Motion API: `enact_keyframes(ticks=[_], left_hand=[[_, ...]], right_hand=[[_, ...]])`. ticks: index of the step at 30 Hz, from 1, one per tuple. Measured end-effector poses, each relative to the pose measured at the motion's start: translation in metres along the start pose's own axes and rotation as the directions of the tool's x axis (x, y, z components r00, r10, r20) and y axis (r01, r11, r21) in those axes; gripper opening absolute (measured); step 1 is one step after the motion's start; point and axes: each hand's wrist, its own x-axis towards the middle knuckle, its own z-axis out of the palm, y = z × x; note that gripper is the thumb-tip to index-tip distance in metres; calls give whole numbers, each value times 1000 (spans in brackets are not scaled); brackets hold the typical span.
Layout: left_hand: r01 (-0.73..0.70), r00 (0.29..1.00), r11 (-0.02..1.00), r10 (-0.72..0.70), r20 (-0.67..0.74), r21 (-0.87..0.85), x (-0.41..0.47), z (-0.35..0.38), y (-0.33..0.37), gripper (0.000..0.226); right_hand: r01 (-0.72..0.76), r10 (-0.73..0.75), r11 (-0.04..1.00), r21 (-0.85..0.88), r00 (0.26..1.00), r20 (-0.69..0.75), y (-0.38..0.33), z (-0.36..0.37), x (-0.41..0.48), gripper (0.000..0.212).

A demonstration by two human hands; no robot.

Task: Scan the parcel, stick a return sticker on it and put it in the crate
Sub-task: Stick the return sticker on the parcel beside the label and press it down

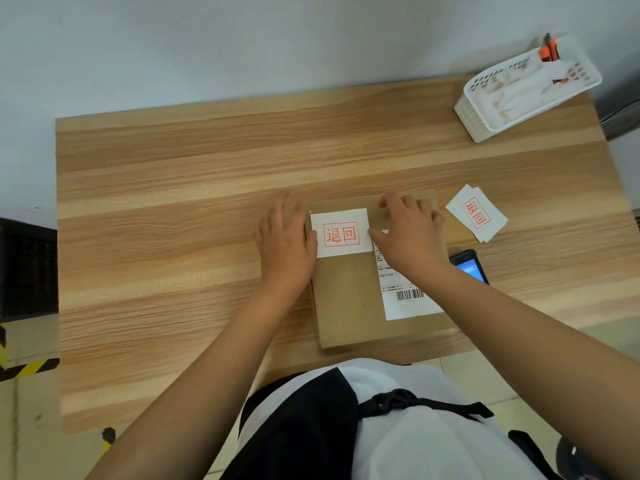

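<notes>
Both open, flat hands, left hand (285,242) and right hand (407,233), press a white red-stamped return sticker (341,233) onto the flat brown cardboard parcel (349,292), apparently smoothing its edges down.

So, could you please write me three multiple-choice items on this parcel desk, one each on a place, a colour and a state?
1. Where does the small stack of spare white return stickers lie?
A. right of the brown cardboard parcel
B. in the white plastic basket
C. on the floor

2. What colour is the print on the white return sticker on the parcel?
A. blue
B. red
C. green

3. What are the left hand and right hand doing?
A. lifting the parcel
B. holding the dark handheld scanner
C. resting at the sticker's two sides

Answers: 1 A, the stack sits on the wooden table beside the parcel; 2 B, red framed characters; 3 C, open hands flank the sticker.
</notes>
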Motion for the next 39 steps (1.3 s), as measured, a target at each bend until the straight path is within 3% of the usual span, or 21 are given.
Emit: enact_keyframes(ticks=[2, 4, 8, 17, 32, 39], left_hand=[[-152, 987, 985, 147, 58, 76, -4, 2, -8, 54], [-272, 955, 946, 243, 171, 175, -6, 3, -13, 57], [-377, 900, 877, 272, 341, 297, -6, 8, -12, 63], [-339, 908, 851, 184, 377, 401, -1, 2, -36, 67], [-315, 905, 879, 163, 392, 359, -11, 3, -42, 69], [-248, 923, 901, 109, 369, 356, -10, -5, -22, 73]], right_hand=[[138, -142, 988, -71, 989, -43, 14, 8, -3, 54], [248, -252, 951, -186, 968, 3, 21, 17, -6, 60], [356, -340, 913, -200, 934, 113, 17, 31, -7, 60], [282, -257, 939, -198, 956, 141, 38, 41, -5, 57], [279, -243, 950, -138, 943, 229, 45, 38, -1, 59], [285, -263, 948, -138, 952, 159, 40, 35, -5, 61]])
